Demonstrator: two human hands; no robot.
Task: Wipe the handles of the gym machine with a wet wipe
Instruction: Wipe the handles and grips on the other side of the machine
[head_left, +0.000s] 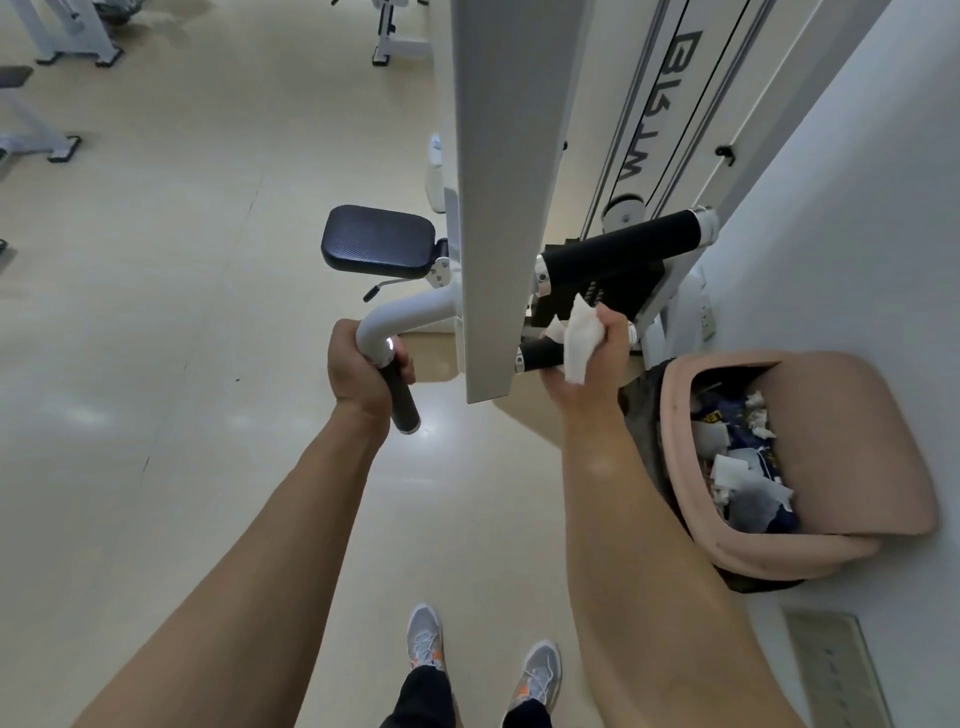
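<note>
Wet wipe (581, 343): white, crumpled sheet bunched in the right hand (589, 371), right of centre in the frame, pressed around a short black handle (540, 355).
Handling: likely soft, limp and light, prone to bunching or tearing; best kept folded across the palm and wrapped around the grip so it slides along it.
Handles: black, matte, apparently foam or rubber sleeves on white steel tube, capped with bright metal collars; stiff and fixed, probably a little grippy under a damp cloth.
Right hand: clenched on the wipe and the lower right handle, just right of the grey upright post (501, 197).
Left hand (363, 371): closed bare around the bend of the white tube at the top of the left handle (401, 400), centre of the frame; no wipe in it.
Upper handle (621, 248): long black grip above the right hand, apart from it.
Nearby: pink bin (862, 441) with used wipes at the right edge; black pad (378, 239) above the left hand.
</note>
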